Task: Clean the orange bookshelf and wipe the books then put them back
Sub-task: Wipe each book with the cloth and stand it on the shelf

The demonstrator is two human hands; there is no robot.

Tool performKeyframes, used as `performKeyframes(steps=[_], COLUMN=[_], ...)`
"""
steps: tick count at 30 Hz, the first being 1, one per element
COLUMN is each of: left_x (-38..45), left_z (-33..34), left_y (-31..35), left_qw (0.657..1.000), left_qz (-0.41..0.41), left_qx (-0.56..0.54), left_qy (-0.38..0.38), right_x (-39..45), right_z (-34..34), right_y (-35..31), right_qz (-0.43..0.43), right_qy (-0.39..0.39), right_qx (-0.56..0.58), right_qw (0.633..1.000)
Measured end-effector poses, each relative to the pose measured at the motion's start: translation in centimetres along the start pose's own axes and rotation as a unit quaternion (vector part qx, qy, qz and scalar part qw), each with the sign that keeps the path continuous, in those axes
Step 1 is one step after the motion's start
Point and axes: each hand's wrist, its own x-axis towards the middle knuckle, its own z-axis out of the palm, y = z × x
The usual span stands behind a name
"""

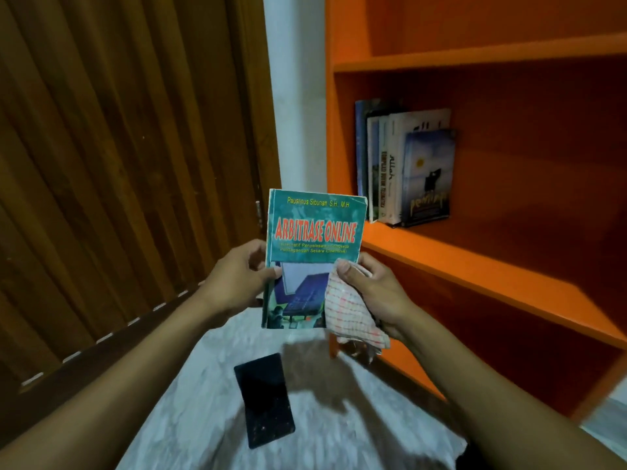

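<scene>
Head view: the left hand pinches the green book while the right hand pinches the cloth against it, wiping; next it likely goes right onto the orange bookshelf.

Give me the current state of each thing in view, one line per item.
Green paperback book titled Arbitrase Online: upright, closed, held off the shelf.
Red-and-white checked cloth: pressed against the book's lower right cover.
Left hand: grips the book's left edge.
Right hand: holds the cloth.
Orange wooden bookshelf: mostly bare.
Row of shelved books: standing upright.
Black phone: lying flat, screen dark.
</scene>
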Motion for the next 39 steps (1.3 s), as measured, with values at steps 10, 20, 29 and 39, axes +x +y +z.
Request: performKeyframes(steps=[10, 20, 29, 39], left_x=[9.0, 17.8, 21.4, 20.2], left_z=[9.9, 24.0, 26.4, 22.3], left_y=[8.4, 13.0, 12.2, 8.9], left_qw=[0.988, 0.988, 0.974, 0.953], left_qz=[0.072, 0.045, 0.056, 0.190], left_qx=[-0.122, -0.078, 0.012, 0.124], left_qy=[0.062, 0.123, 0.218, 0.199], right_x=[2.9, 4.0, 5.6, 4.5], right_z=[-9.3, -18.4, -20.9, -18.1], right_y=[-9.5, -11.1, -9.2, -9.0], right_qz=[-0.068, 0.017, 0.013, 0.048], right_qy=[0.268, 0.340, 0.331, 0.289], right_qx=[-0.054, -0.035, -0.009, 0.065], right_qw=[0.959, 0.940, 0.943, 0.954])
